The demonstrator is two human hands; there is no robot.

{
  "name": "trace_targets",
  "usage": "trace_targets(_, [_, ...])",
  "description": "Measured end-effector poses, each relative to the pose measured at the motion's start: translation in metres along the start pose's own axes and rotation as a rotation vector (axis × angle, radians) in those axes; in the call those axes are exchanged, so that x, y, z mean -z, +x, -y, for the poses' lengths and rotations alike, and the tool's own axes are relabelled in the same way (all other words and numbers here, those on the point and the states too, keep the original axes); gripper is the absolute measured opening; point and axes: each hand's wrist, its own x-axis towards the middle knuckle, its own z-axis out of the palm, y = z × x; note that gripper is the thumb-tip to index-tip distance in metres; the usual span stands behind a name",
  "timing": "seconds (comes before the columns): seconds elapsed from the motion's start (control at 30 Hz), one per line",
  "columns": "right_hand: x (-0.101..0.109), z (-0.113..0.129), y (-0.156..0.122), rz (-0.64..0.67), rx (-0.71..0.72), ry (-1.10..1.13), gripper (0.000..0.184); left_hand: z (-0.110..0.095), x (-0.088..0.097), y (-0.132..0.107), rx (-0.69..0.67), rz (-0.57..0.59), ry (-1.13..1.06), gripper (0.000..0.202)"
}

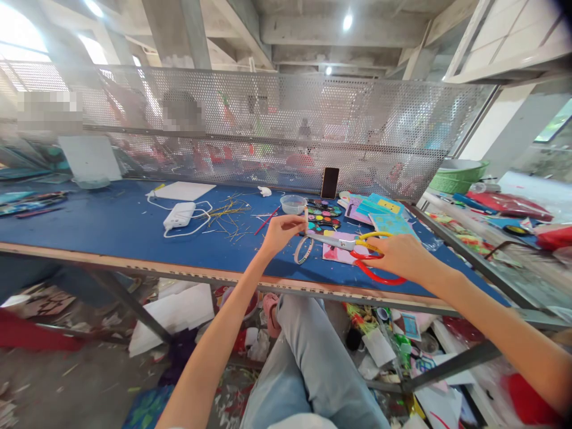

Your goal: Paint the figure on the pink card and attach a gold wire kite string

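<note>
My right hand (400,255) is closed round the handles of a pair of red and yellow scissors (357,247), whose blades point left towards my left hand. My left hand (281,229) pinches a thin pale strip (305,217) upright between thumb and fingers, right at the scissor tips. A ring of tape (304,250) lies on the blue table (120,223) just below the blades, and a pink paper piece (337,253) lies under the scissors.
A watercolour palette (324,215), a small clear cup (294,204), a standing phone (329,182) and coloured cards (384,214) sit behind my hands. A white charger with cable (179,215), scattered straws (230,214) and white paper (181,190) lie to the left. A perforated metal screen (286,119) backs the table.
</note>
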Motion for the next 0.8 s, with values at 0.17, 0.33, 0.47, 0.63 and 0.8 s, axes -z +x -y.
trace_targets(0.17, [0.0024, 0.0031, -0.0005, -0.033, -0.117, -0.106, 0.061, -0.0008, -0.0007, -0.0008, 0.01, 0.009, -0.007, 0.035])
trace_targets(0.33, [0.0031, 0.0054, -0.0014, -0.01, -0.122, -0.127, 0.055, -0.0005, -0.002, -0.0019, 0.029, -0.019, 0.002, 0.033])
trace_targets(0.47, [0.0028, 0.0029, -0.0018, -0.015, -0.11, -0.144, 0.057, -0.0016, -0.0026, -0.0038, 0.036, -0.014, -0.001, 0.032])
trace_targets(0.63, [0.0023, 0.0031, -0.0009, -0.027, -0.064, -0.068, 0.057, -0.0022, -0.0026, -0.004, 0.025, -0.013, 0.001, 0.031])
trace_targets(0.8, [-0.0003, 0.0094, -0.0006, -0.022, -0.076, -0.099, 0.086, 0.0002, -0.0025, -0.0025, 0.019, -0.028, 0.001, 0.033])
